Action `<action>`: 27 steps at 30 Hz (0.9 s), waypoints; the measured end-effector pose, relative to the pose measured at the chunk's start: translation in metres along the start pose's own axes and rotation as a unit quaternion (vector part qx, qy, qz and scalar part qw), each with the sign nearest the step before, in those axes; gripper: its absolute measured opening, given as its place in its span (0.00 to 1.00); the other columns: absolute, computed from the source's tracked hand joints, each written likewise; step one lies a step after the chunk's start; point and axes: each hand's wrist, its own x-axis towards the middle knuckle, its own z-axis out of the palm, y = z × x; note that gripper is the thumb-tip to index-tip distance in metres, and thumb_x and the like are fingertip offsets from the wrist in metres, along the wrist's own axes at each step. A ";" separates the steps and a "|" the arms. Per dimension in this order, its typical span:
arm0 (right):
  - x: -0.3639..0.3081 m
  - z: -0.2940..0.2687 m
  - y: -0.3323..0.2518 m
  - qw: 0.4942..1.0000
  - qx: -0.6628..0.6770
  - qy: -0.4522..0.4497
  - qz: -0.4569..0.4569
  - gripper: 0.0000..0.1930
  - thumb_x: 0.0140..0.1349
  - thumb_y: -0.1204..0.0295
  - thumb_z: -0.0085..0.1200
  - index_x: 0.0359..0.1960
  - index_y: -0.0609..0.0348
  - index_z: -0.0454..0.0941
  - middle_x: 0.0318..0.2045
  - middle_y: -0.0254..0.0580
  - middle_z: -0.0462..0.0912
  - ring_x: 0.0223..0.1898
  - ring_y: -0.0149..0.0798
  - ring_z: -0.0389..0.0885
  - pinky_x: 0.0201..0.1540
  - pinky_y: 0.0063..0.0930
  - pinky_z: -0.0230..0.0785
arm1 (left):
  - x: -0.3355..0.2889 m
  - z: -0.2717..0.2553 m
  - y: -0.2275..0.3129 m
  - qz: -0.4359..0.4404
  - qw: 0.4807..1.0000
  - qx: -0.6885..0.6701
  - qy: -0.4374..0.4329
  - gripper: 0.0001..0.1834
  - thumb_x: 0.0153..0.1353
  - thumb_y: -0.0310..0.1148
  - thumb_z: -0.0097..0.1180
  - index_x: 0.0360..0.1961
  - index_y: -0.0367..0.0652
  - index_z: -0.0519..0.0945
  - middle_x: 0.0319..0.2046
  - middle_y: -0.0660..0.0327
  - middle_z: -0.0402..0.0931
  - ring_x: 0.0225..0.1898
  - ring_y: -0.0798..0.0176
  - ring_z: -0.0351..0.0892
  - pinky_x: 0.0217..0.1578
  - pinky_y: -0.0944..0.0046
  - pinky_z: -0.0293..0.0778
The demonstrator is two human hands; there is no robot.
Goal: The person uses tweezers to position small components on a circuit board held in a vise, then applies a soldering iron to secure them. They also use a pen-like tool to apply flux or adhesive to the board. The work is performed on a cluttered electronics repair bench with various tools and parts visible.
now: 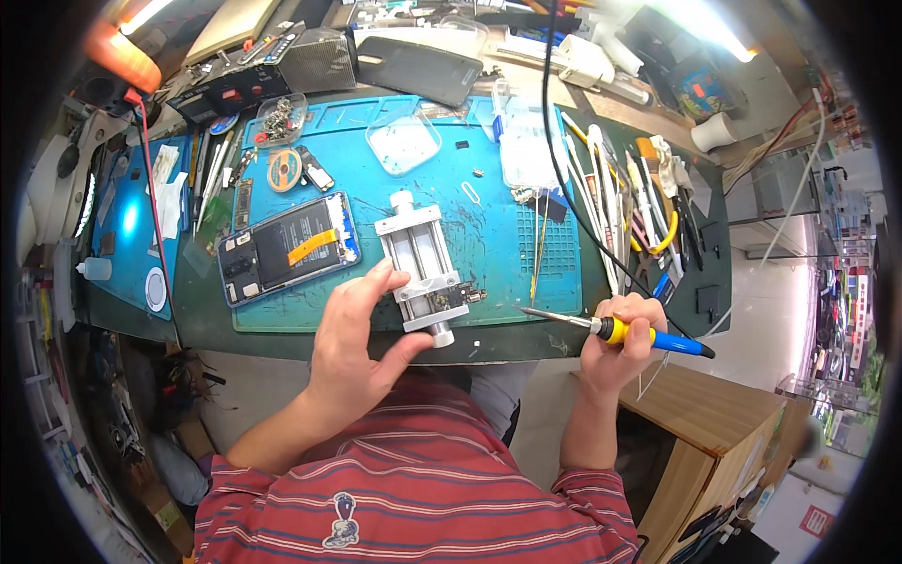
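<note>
My left hand [352, 343] rests at the near end of a silver metal clamp jig [423, 268] lying on the blue work mat [489, 216], fingers and thumb touching its lower part. A small circuit part is held at the jig's right side. In my right hand [620, 343] is a soldering iron [611, 329] with a yellow and blue handle; its thin metal tip points left, toward the jig and a little short of it. An opened phone [287, 249] with its battery showing lies on the mat left of the jig.
Tweezers, brushes and several hand tools [629, 207] crowd the mat's right side. A clear plastic tray [404, 143] and a parts dish [280, 119] sit at the back. A black cable [554, 141] runs down across the mat. A wooden cabinet [714, 442] stands at lower right.
</note>
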 end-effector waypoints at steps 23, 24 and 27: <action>-0.019 0.033 0.000 0.991 -0.111 0.074 -0.024 0.14 0.69 0.61 0.46 0.28 0.55 0.64 0.18 0.32 0.61 0.16 0.26 0.54 0.19 0.23 0.45 | -0.004 -0.001 -0.010 -0.022 0.997 -0.077 -0.001 0.52 0.50 0.24 0.75 0.73 0.36 0.56 0.52 0.48 0.82 0.58 0.46 0.75 0.60 0.49 0.69; -0.020 0.032 0.000 0.992 -0.105 0.071 -0.027 0.14 0.69 0.61 0.46 0.28 0.55 0.65 0.18 0.32 0.62 0.16 0.26 0.55 0.20 0.23 0.45 | -0.004 -0.001 -0.011 -0.020 0.996 -0.083 -0.003 0.52 0.50 0.24 0.74 0.73 0.37 0.56 0.52 0.48 0.82 0.58 0.45 0.75 0.60 0.49 0.69; -0.024 0.027 -0.004 0.995 -0.093 0.025 -0.031 0.15 0.71 0.59 0.51 0.31 0.56 0.69 0.22 0.34 0.67 0.19 0.27 0.63 0.22 0.23 0.54 | -0.003 -0.003 -0.012 -0.011 0.997 -0.081 -0.014 0.52 0.50 0.23 0.73 0.73 0.37 0.55 0.52 0.48 0.82 0.58 0.45 0.75 0.60 0.49 0.70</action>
